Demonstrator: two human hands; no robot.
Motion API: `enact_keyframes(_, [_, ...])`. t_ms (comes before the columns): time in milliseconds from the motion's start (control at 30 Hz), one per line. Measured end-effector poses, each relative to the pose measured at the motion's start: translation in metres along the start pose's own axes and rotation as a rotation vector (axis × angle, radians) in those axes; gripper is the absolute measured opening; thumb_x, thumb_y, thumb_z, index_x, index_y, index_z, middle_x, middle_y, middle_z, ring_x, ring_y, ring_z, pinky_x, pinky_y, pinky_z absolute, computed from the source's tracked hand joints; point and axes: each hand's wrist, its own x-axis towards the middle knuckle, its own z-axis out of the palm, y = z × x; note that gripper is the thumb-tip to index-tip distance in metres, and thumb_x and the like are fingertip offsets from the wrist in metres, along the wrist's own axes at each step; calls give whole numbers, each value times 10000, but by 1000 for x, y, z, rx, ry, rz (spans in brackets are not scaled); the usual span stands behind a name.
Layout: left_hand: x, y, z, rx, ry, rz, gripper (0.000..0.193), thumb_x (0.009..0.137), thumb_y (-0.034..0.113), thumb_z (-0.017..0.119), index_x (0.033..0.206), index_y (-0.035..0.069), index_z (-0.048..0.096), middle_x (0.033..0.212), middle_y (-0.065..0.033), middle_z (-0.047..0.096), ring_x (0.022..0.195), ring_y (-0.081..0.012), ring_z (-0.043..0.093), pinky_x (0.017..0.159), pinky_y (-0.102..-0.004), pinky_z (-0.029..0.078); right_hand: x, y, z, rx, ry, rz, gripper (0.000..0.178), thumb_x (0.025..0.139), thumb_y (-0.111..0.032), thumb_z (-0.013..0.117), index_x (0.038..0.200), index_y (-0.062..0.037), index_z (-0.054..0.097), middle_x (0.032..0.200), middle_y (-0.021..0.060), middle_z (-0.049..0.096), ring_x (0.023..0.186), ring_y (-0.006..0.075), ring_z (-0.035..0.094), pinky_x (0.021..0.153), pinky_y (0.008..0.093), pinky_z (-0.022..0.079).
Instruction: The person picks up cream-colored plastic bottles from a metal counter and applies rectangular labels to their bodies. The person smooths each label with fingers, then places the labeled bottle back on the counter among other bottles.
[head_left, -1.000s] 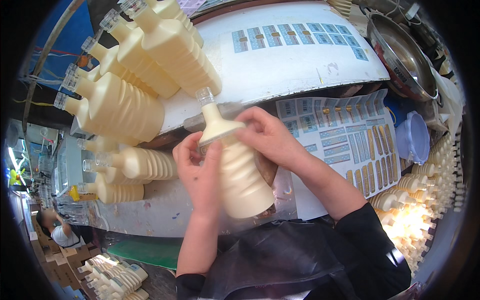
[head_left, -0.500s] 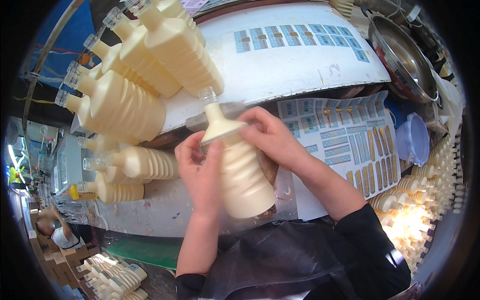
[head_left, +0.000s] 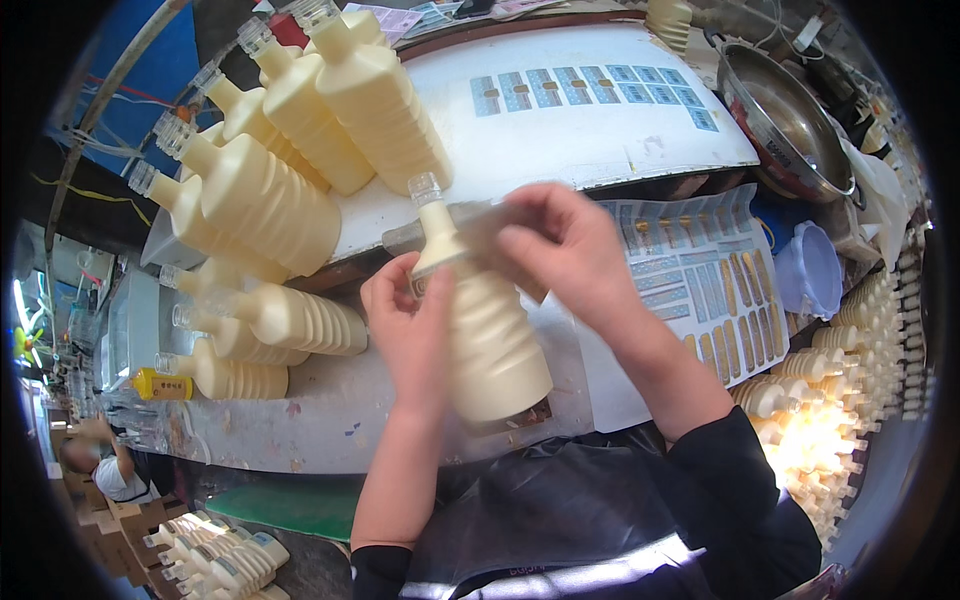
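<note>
A cream plastic bottle [head_left: 495, 350] with ribbed sides and a clear threaded neck leans tilted in front of me, its neck pointing away. My left hand [head_left: 405, 315] is closed on its left shoulder, with the thumb across the front by a narrow band label [head_left: 428, 272]. My right hand [head_left: 575, 255] is just right of the bottle's shoulder, fingers curled and thumb toward the bottle. A grey-brown smear lies at those fingertips; motion blur hides what it is. Part of a dark support shows behind the bottle.
Several cream bottles [head_left: 270, 205] stand at the left, others [head_left: 305, 320] lie below them. Label sheets [head_left: 700, 270] lie at the right, and labels [head_left: 545, 88] sit on the white board [head_left: 440, 75]. Beyond are a metal pan [head_left: 790, 120], a lilac bucket [head_left: 810, 270] and a person [head_left: 120, 470].
My right hand has moved off the bottle's shoulder, slightly up and to the right. My left hand stays on the bottle. The whole view has shifted slightly.
</note>
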Motion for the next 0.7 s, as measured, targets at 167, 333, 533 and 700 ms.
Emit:
enact_keyframes(167, [3,-5,-1,-68,-17,-20,371,925,153,798,1234,20,643,1011,36,491,828,-49,402,752,-184,427,-18,22,2,-340,140,-93,327,924,-65,711,1241,14,688,1062,97,763,937,115,707,834,268,566])
enact_keyframes(333, [5,-7,-4,-214,-42,-54,316,953,133,764,1220,14,643,953,44,514,809,-42,429,733,-181,425,-31,13,5,-350,241,-182,249,927,-9,712,1176,4,704,1032,92,762,931,115,712,804,271,575])
enact_keyframes(533, [12,-11,-13,-391,-73,-137,240,1002,120,697,1217,27,645,989,15,591,852,-53,526,751,-215,473,-47,-3,25,-610,8,-751,167,869,-56,685,1030,-77,721,984,118,730,913,300,716,814,384,570])
enact_keyframes(700, [4,-22,-14,-522,-165,-252,388,1124,330,439,1320,29,586,1165,-60,650,1072,-156,614,963,-314,509,-11,-2,-4,-262,97,-93,209,981,-174,592,1060,-31,723,922,54,688,884,160,632,805,307,511])
